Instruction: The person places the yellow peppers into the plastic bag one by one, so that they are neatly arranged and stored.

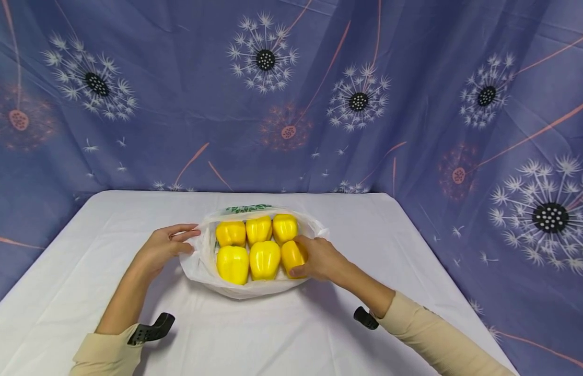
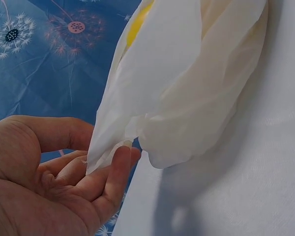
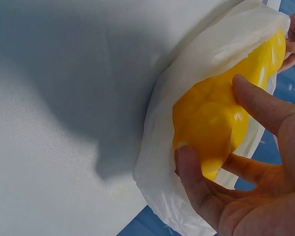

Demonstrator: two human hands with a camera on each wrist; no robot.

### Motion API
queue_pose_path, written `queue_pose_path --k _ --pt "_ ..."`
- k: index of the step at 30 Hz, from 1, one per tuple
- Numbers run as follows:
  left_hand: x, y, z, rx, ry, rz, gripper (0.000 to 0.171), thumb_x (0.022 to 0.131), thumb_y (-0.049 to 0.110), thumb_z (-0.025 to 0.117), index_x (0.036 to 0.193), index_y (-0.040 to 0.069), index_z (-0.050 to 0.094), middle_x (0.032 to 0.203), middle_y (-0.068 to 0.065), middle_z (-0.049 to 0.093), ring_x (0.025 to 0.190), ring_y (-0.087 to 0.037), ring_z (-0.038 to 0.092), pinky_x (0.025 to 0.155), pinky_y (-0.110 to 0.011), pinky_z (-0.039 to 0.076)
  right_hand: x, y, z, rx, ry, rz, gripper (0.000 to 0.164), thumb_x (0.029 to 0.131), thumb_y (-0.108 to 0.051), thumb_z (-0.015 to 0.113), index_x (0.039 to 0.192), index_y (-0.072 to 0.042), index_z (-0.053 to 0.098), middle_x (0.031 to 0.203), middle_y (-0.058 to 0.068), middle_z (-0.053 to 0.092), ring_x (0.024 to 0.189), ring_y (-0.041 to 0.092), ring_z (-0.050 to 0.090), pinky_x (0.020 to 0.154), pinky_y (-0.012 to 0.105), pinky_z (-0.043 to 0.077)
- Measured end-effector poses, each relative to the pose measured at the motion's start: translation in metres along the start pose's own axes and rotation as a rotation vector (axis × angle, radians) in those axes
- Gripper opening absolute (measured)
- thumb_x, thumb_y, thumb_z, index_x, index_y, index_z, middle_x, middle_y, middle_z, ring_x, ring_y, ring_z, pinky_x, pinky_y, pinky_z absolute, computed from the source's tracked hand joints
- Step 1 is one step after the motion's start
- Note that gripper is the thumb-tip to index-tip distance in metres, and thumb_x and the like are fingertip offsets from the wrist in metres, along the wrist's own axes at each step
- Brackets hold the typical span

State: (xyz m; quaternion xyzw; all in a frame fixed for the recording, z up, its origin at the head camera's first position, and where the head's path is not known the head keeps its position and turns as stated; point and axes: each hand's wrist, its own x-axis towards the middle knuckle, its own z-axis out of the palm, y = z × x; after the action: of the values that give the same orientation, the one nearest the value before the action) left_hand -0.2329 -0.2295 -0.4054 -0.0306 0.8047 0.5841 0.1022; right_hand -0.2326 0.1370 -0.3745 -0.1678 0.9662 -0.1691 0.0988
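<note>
A white plastic bag (image 1: 240,290) lies on the table with its mouth spread, and several yellow bell peppers sit inside in two rows. My right hand (image 1: 323,258) reaches over the bag's right side and grips the front-right yellow bell pepper (image 1: 292,257). In the right wrist view, the thumb and fingers curl around that bell pepper (image 3: 206,130). At the other end, my left hand (image 1: 166,245) holds the bag's left edge. The left wrist view shows a corner of the bag (image 2: 152,98) between the thumb and fingers, the contact partly hidden.
A white cloth covers the table (image 1: 366,219). Behind and to the right hangs a blue curtain (image 1: 178,104) with a dandelion print. A black wrist mount (image 1: 152,330) sits on the left forearm, another black mount (image 1: 365,317) on the right.
</note>
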Motion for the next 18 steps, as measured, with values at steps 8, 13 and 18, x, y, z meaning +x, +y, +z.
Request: queue_pose_path --k 8,13,18 --pt "-0.005 0.007 -0.004 0.056 -0.002 -0.01 0.071 0.089 0.004 0.062 0.156 0.003 0.037 0.148 -0.019 0.053 0.145 -0.037 0.04 0.105 -0.052 0.039 -0.002 0.001 -0.006 -0.009 -0.036 0.014 0.077 0.082 -0.042 0.083 0.146 -0.014 0.051 0.128 0.01 0.068 0.126 0.036 0.056 0.104 0.051 0.046" --pt "-0.007 0.01 -0.011 0.082 -0.028 0.011 0.066 0.093 0.008 0.06 0.155 0.003 0.039 0.146 -0.021 0.056 0.147 -0.041 0.036 0.115 -0.063 0.028 -0.003 0.0 -0.01 0.006 -0.043 0.035 0.079 0.087 -0.044 0.078 0.151 -0.011 0.046 0.136 0.014 0.065 0.132 0.038 0.054 0.109 0.053 0.043" --pt "-0.009 0.016 -0.018 0.089 -0.046 0.02 0.064 0.096 0.015 0.062 0.155 0.004 0.04 0.144 -0.021 0.057 0.15 -0.043 0.031 0.117 -0.066 0.022 -0.005 0.0 -0.018 0.03 0.016 0.008 0.075 0.09 -0.041 0.075 0.152 -0.012 0.046 0.124 0.014 0.07 0.112 0.031 0.065 0.094 0.046 0.053"
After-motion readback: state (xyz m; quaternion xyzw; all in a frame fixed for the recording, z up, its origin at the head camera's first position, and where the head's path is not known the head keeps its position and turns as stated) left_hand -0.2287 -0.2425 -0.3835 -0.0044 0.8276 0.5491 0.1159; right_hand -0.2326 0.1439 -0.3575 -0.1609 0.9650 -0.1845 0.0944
